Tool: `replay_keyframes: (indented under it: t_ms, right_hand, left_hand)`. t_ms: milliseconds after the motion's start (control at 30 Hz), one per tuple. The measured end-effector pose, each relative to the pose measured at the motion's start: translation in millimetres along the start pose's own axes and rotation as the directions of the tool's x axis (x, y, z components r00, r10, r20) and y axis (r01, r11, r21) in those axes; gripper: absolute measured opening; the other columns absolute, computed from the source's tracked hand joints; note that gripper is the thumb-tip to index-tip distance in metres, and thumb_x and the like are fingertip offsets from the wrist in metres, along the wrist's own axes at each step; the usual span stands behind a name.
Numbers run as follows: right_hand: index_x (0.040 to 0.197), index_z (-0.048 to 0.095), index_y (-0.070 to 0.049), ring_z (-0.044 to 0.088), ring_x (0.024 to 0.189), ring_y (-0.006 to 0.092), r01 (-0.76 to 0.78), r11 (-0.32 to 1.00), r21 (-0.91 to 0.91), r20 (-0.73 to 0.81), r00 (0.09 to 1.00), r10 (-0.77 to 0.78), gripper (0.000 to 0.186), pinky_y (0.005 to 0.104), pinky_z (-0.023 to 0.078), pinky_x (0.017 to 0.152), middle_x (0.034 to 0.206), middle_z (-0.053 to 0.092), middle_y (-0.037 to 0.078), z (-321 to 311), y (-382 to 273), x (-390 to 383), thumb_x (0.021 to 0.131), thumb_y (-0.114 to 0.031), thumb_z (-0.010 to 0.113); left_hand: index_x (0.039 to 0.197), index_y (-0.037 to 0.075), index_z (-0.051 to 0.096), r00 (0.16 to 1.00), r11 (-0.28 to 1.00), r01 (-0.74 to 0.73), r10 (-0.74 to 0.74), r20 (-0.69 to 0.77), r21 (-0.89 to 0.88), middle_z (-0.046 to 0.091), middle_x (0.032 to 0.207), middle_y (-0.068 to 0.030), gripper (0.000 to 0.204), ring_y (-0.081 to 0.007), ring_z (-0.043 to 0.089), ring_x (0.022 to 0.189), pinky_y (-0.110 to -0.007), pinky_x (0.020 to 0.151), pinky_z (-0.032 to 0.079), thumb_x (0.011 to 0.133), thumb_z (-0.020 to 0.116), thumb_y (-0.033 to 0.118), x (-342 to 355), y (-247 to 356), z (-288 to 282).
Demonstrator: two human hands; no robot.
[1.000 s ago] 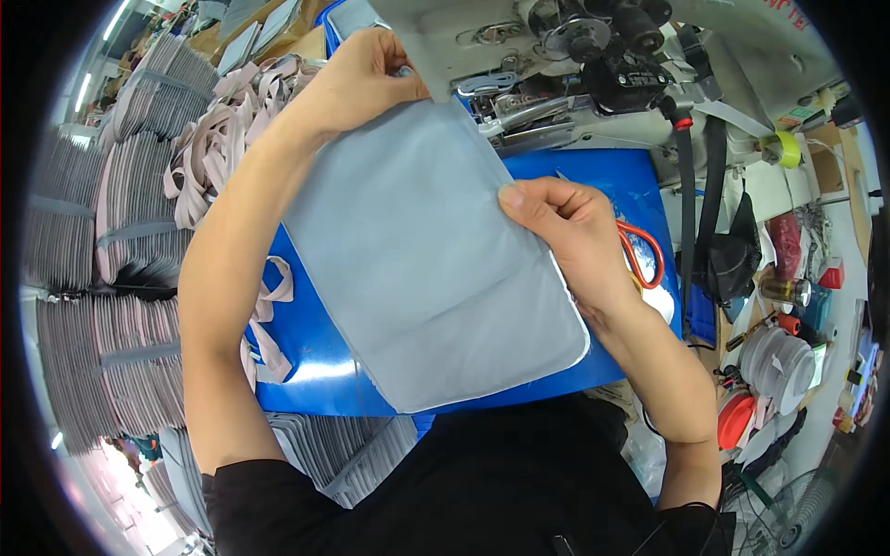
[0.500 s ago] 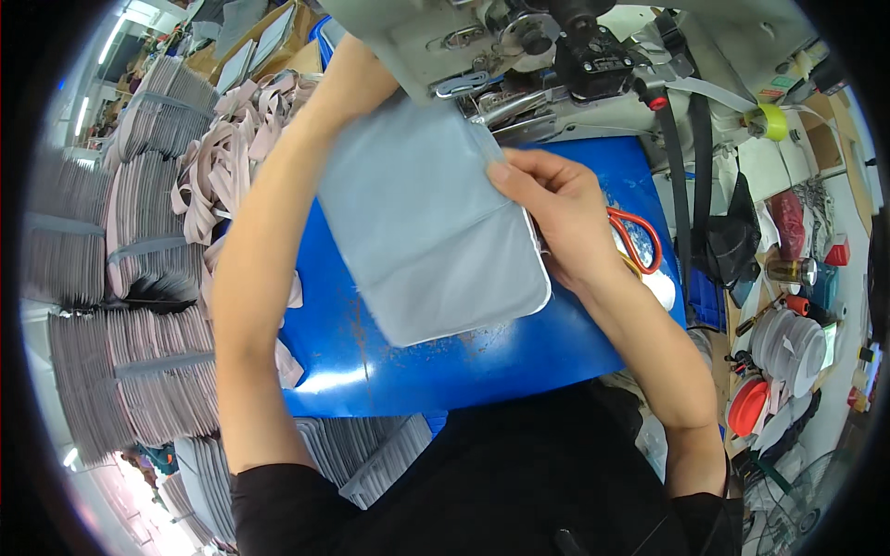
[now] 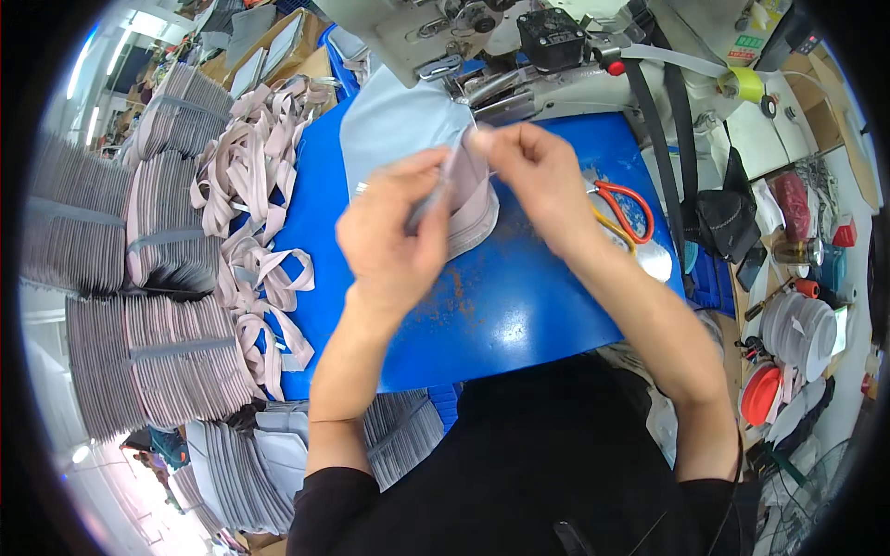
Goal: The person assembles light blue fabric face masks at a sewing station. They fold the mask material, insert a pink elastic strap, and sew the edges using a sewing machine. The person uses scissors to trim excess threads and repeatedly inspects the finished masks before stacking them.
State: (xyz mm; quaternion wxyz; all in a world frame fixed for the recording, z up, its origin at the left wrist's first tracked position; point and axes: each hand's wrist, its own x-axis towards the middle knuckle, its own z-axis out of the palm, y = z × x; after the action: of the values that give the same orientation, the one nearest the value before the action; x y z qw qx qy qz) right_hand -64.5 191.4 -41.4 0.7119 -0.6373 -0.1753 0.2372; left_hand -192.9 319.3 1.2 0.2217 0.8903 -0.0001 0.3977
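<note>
A light grey-blue fabric panel (image 3: 394,116) lies partly under the sewing machine head (image 3: 389,37), its near part turned up to show a pinkish-grey underside with a stitched rim. My left hand (image 3: 394,227) is closed on the turned-up part, its fingers smeared by motion. Something narrow and greyish shows at its thumb, too blurred to name. Across from it, my right hand (image 3: 538,176) pinches the panel's edge between thumb and forefinger. Scissors with red and yellow handles (image 3: 626,213) rest just right of my right wrist.
The blue work table (image 3: 519,306) has brown worn patches. Pinkish fabric strips (image 3: 246,167) heap along its left side, beside strapped stacks of grey panels (image 3: 153,361). Black straps (image 3: 681,139) hang at the right. A white round object (image 3: 654,262) sits near the scissors.
My left hand has come from the panel's far edge down to its near part. The panel, spread flat before, is now turned up between both hands. My right hand has shifted slightly left and up.
</note>
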Motion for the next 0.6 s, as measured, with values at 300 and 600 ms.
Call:
replay_keyframes:
  t_ms: [300,600]
  right_hand:
    - [0.098,0.074,-0.001,0.058,0.068,0.0039,-0.057,0.969,0.240,0.056,0.997,0.045,0.009,0.0224,0.048,0.060,0.080,0.068,-0.002,1,20,-41,0.094,-0.009,0.074]
    - [0.102,0.075,-0.002,0.063,0.071,0.0048,-0.131,0.888,0.440,0.088,0.991,0.103,0.012,0.0213,0.050,0.060,0.086,0.073,0.001,14,17,-7,0.097,-0.012,0.073]
  left_hand:
    - [0.087,-0.002,0.070,0.912,0.929,-0.366,0.346,0.222,0.056,0.078,0.103,-0.0118,0.014,-0.0280,0.074,0.091,-0.035,0.074,0.060,0.074,0.075,-0.006,6,2,7]
    - [0.092,0.004,0.072,0.915,0.946,-0.308,0.267,0.302,0.099,0.079,0.104,-0.0085,0.014,-0.0249,0.073,0.090,-0.039,0.076,0.055,0.080,0.076,-0.001,38,-14,7]
